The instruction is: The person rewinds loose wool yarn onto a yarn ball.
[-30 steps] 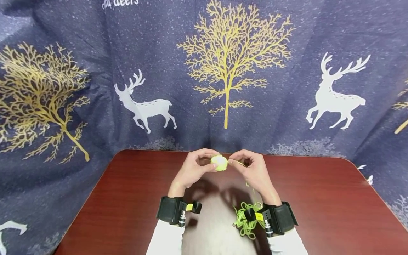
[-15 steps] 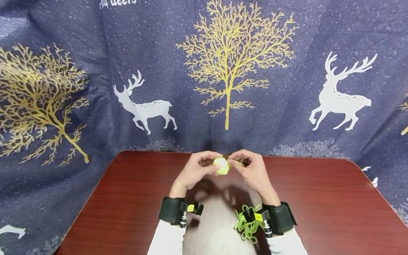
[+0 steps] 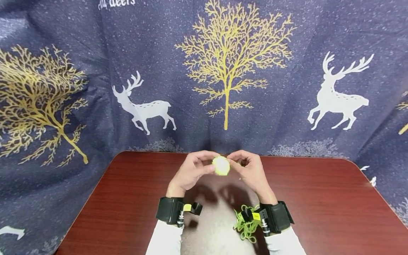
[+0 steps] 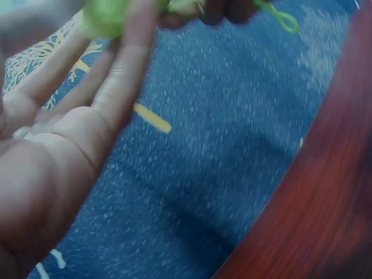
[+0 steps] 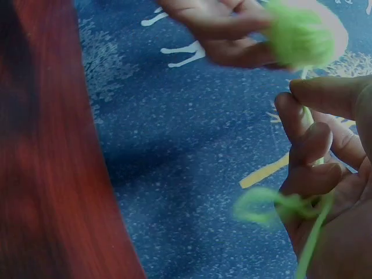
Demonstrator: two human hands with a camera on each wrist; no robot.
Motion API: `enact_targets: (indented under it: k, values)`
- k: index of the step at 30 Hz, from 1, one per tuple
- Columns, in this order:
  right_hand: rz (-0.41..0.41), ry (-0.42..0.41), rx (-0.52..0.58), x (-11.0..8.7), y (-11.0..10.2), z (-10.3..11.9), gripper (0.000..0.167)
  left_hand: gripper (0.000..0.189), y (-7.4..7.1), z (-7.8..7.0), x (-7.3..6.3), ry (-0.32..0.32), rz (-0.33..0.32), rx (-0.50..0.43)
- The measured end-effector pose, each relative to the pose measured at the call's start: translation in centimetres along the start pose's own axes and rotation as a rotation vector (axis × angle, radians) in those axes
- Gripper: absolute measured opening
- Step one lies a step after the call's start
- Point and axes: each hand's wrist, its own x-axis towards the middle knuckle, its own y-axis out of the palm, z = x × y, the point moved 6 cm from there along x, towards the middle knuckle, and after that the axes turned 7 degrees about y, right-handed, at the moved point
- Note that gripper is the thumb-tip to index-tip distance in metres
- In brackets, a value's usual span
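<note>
A small ball of yellow-green yarn [image 3: 221,165] is held up over the far part of the table, between the fingers and thumb of my left hand [image 3: 188,173]. In the right wrist view, the yarn ball [image 5: 305,36] looks round and fuzzy, with one strand leading down from it. My right hand [image 3: 251,171] pinches that yarn strand [image 5: 307,113] between thumb and forefinger, close beside the ball, and the other fingers curl over it. A loose loop of yarn [image 5: 256,204] hangs blurred below those fingers. The left wrist view cuts off most of the ball [image 4: 104,17].
A loose tangle of green yarn [image 3: 247,225] lies on the red-brown table [image 3: 127,198], partly under the right wrist's camera strap [image 3: 275,216]. Behind the table's far edge hangs a dark blue cloth [image 3: 191,106] printed with trees and deer.
The yarn ball has turned a little in my left fingers and looks rounder now. Both hands stay close together at nearly the same place, and the strand near the right hand has shifted.
</note>
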Motion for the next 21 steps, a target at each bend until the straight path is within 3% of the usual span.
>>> enact_targets:
  k: [3, 6, 9, 11, 14, 17, 21]
  values:
    - [0.006, 0.009, 0.001, 0.0, 0.4, -0.1, 0.007, 0.029, -0.6, -0.3, 0.3, 0.059, -0.177, -0.159]
    - [0.028, 0.019, -0.035, 0.0, 1.0, -0.1, 0.006, 0.027, -1.4, -0.3, 0.5, 0.099, -0.390, -0.220]
    - [0.076, 0.009, -0.095, -0.2, 1.7, 0.0, 0.006, 0.028, -2.2, 0.1, 0.3, 0.096, -0.578, -0.143]
    - [0.113, -0.017, -0.127, -0.3, 2.2, 0.2, 0.005, 0.029, -2.6, 0.5, 0.2, 0.068, -0.639, -0.004]
    - [0.143, -0.050, -0.154, -0.5, 2.4, 0.5, 0.005, 0.031, -2.7, 0.8, 0.2, 0.006, -0.618, 0.287]
    - [0.130, -0.065, -0.164, -0.5, 2.3, 0.8, 0.007, 0.031, -2.2, 0.8, 0.3, -0.043, -0.510, 0.555]
    - [0.080, -0.049, -0.136, -0.5, 1.7, 1.2, 0.007, 0.028, -1.6, 1.1, 0.3, -0.097, -0.340, 0.742]
